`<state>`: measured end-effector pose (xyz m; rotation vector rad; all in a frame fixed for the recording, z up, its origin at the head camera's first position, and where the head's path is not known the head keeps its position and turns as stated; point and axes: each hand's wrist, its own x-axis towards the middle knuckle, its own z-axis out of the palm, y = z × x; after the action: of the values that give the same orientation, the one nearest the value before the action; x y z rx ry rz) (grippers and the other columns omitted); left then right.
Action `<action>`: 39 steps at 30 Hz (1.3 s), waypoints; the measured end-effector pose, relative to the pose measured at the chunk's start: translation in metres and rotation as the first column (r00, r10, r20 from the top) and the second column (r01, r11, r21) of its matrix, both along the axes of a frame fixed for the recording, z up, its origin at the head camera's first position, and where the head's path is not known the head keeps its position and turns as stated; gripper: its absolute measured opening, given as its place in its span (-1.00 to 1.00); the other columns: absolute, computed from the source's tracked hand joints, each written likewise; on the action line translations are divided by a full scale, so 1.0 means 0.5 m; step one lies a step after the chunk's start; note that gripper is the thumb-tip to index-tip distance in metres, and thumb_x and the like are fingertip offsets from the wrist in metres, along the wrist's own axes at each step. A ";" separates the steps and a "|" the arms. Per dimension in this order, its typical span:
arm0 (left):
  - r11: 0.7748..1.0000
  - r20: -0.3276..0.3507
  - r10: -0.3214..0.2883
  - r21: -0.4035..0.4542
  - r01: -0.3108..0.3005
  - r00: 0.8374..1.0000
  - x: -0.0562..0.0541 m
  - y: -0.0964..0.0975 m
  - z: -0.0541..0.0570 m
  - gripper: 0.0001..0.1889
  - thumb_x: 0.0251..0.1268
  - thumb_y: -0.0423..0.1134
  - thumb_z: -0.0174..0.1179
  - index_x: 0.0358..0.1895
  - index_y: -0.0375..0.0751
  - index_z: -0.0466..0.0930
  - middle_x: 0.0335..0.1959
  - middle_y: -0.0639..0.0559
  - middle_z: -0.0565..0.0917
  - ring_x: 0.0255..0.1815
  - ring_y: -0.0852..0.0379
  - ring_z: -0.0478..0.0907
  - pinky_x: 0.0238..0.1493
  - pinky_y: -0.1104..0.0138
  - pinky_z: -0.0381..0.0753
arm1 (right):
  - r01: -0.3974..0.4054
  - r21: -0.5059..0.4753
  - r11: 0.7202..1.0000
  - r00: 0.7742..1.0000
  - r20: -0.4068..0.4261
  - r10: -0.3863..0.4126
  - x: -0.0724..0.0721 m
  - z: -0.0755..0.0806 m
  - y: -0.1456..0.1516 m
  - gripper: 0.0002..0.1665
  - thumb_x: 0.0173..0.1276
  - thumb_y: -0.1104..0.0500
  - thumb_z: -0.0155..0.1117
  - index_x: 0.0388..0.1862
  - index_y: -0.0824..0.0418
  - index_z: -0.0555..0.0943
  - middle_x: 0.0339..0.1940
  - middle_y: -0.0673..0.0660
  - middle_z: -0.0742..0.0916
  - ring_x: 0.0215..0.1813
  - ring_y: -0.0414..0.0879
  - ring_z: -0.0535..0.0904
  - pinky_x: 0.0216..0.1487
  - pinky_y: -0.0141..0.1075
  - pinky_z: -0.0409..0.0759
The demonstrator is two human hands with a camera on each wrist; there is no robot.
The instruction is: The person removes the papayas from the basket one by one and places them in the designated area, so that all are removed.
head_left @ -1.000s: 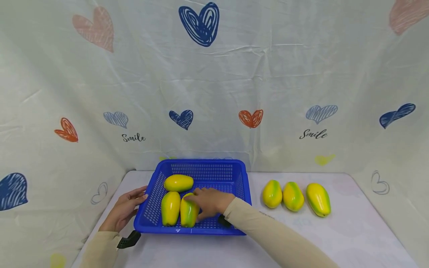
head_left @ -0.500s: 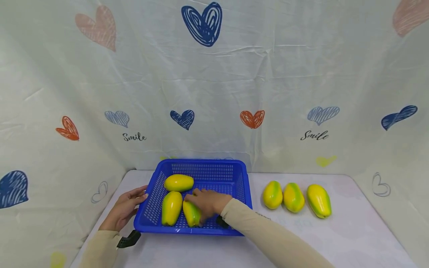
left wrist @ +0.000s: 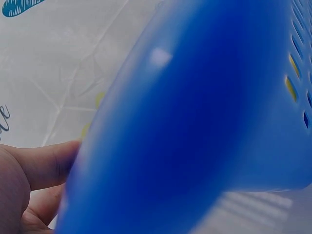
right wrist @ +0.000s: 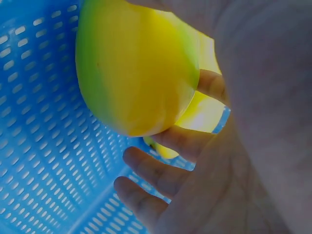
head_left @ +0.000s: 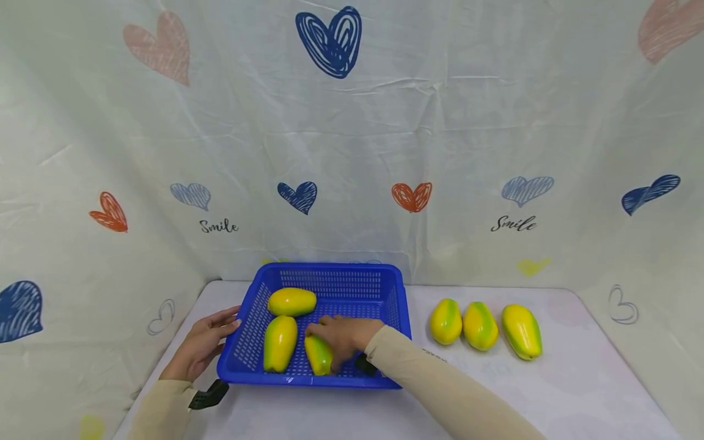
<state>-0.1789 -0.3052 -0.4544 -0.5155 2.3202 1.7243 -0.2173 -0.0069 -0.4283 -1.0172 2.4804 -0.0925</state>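
A blue perforated plastic basket (head_left: 324, 379) stands on the table, holding several yellow-green papayas. My right hand (head_left: 346, 336) is inside it, gripping a papaya (head_left: 317, 353) near the front wall. In the right wrist view, thumb and fingers lie around this papaya (right wrist: 136, 68), with two other fingers extended below it. Left of it lies another papaya (head_left: 280, 344), lengthwise, and behind that one a papaya (head_left: 292, 302) lies crosswise. My left hand (head_left: 202, 345) holds the basket's left rim, fingertips at the edge; the rim (left wrist: 161, 126) fills much of the left wrist view.
Three more papayas lie in a row on the table right of the basket: one papaya (head_left: 446, 321), a middle papaya (head_left: 481, 326) and an outer papaya (head_left: 522, 332). A white curtain (head_left: 352, 134) printed with hearts hangs behind the white table (head_left: 577, 379).
The papaya in my right hand has shifted slightly right, opening a gap to the papaya on its left, and now leans. My left hand stays at the rim.
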 end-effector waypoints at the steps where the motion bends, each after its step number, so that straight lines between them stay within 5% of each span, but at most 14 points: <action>1: 1.000 0.001 0.001 -0.002 -0.001 1.000 0.000 0.000 0.000 -0.36 0.72 -0.19 0.03 0.67 -0.35 0.10 0.58 -0.47 0.26 0.11 0.05 0.61 0.48 -0.18 0.44 | 0.001 -0.003 1.000 1.000 0.003 -0.001 0.000 0.001 0.003 -0.06 0.14 -0.04 0.74 0.45 -0.29 0.44 0.41 -0.06 0.55 0.24 -0.11 0.54 0.29 -0.18 0.62; 12: 1.000 0.007 -0.002 -0.017 0.002 1.000 0.003 0.000 0.003 -0.35 0.71 -0.17 0.05 0.67 -0.36 0.10 0.59 -0.49 0.24 0.12 0.02 0.62 0.48 -0.19 0.43 | -0.003 0.012 1.000 1.000 0.002 0.003 0.000 0.005 0.022 -0.08 0.18 -0.14 0.68 0.48 -0.27 0.42 0.29 -0.05 0.62 0.19 -0.13 0.56 0.29 -0.17 0.62; 22: 1.000 0.006 -0.017 -0.015 0.017 1.000 0.003 -0.002 0.001 -0.33 0.72 -0.17 0.04 0.67 -0.38 0.07 0.59 -0.50 0.22 0.16 -0.01 0.60 0.49 -0.22 0.41 | 0.011 -0.023 1.000 1.000 0.009 -0.011 0.000 0.012 0.038 0.05 0.13 -0.07 0.73 0.56 -0.18 0.40 0.41 -0.03 0.54 0.24 -0.11 0.55 0.30 -0.17 0.62; 32: 1.000 0.020 0.012 0.000 -0.012 1.000 0.002 0.005 -0.002 -0.31 0.71 -0.15 0.05 0.69 -0.35 0.03 0.63 -0.51 0.11 0.45 -0.37 0.38 0.53 -0.25 0.29 | -0.012 -0.166 0.986 0.998 -0.056 0.003 -0.008 0.042 0.101 0.10 0.13 -0.01 0.74 0.61 -0.10 0.37 0.54 0.07 0.45 0.36 0.00 0.49 0.39 -0.11 0.56; 39: 1.000 0.019 0.007 -0.011 -0.007 1.000 0.002 0.003 0.001 -0.31 0.71 -0.14 0.06 0.68 -0.35 0.06 0.61 -0.50 0.17 0.34 -0.26 0.49 0.52 -0.23 0.33 | -0.005 -0.286 0.958 0.997 -0.079 -0.018 0.001 0.068 0.170 0.09 0.16 0.07 0.72 0.62 0.00 0.35 0.60 0.17 0.39 0.50 0.14 0.41 0.50 0.06 0.47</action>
<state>-0.1780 -0.3037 -0.4541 -0.5402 2.3193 1.7035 -0.2167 0.0782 -0.3941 -1.1483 2.5950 -0.4326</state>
